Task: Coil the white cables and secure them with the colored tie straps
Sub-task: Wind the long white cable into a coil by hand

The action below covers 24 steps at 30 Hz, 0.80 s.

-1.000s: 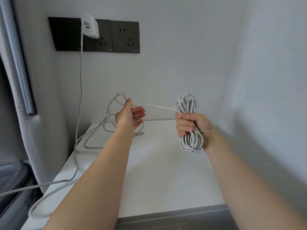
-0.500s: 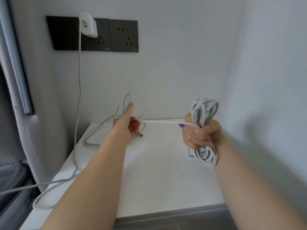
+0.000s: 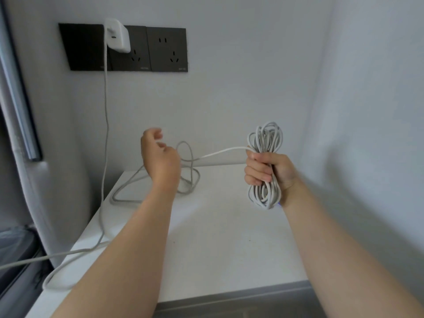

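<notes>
My right hand (image 3: 267, 171) grips a coiled bundle of white cable (image 3: 265, 136) upright above the white tabletop (image 3: 218, 237); loops stick out above and below the fist. A small purple bit of tie strap (image 3: 279, 204) peeks out under the bundle by my wrist. One strand of the cable (image 3: 220, 153) runs left from the bundle to my left hand (image 3: 160, 161), which is raised with curled fingers pinching the strand. More loose cable (image 3: 188, 177) lies in loops on the table behind that hand.
A white charger (image 3: 117, 35) is plugged into a dark socket panel (image 3: 146, 49) on the back wall; its cable (image 3: 106, 134) hangs down and trails off the table's left edge. A wall stands close on the right. A grey frame is at far left.
My right hand has moved back left and up with the bundle. My left hand has risen and curled its fingers round the strand, drawing it towards the coil.
</notes>
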Each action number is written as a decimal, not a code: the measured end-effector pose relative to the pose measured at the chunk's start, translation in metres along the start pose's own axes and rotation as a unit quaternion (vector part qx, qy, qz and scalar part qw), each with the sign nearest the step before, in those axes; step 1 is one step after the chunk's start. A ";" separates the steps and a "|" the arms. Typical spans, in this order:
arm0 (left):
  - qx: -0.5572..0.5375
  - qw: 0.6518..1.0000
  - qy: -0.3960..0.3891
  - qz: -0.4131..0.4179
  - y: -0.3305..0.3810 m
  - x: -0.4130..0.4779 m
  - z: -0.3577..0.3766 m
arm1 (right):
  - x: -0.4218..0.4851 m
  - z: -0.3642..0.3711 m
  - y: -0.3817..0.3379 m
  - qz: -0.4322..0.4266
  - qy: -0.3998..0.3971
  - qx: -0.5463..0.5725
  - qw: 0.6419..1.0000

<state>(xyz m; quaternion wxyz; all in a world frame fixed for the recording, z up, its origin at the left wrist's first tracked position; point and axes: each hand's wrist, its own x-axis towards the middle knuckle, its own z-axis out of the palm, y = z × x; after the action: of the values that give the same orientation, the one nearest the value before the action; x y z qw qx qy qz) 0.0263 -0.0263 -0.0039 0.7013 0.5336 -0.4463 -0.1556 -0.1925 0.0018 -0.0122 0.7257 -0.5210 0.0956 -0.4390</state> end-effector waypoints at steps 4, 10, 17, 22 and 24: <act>0.102 0.918 -0.124 0.363 0.003 -0.017 0.011 | 0.004 0.000 -0.001 -0.036 0.043 0.013 0.998; 0.198 0.861 -0.205 0.422 -0.010 -0.023 0.025 | 0.006 -0.001 -0.003 -0.083 0.080 0.051 0.992; 0.221 0.917 -0.167 0.286 -0.010 -0.020 0.020 | 0.008 0.001 -0.001 -0.085 0.125 0.061 0.987; 0.205 0.927 -0.182 0.255 -0.004 -0.028 0.020 | 0.013 0.004 0.000 -0.023 0.246 0.021 0.969; 0.220 0.922 -0.196 0.253 -0.001 -0.031 0.021 | 0.014 0.005 0.002 -0.017 0.279 0.010 0.960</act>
<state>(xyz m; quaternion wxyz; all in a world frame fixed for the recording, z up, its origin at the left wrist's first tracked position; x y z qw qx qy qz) -0.0077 -0.0178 -0.0181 0.4810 0.5026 -0.7178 0.0277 -0.1800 -0.0048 -0.0066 0.6677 -0.3723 0.2813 -0.5800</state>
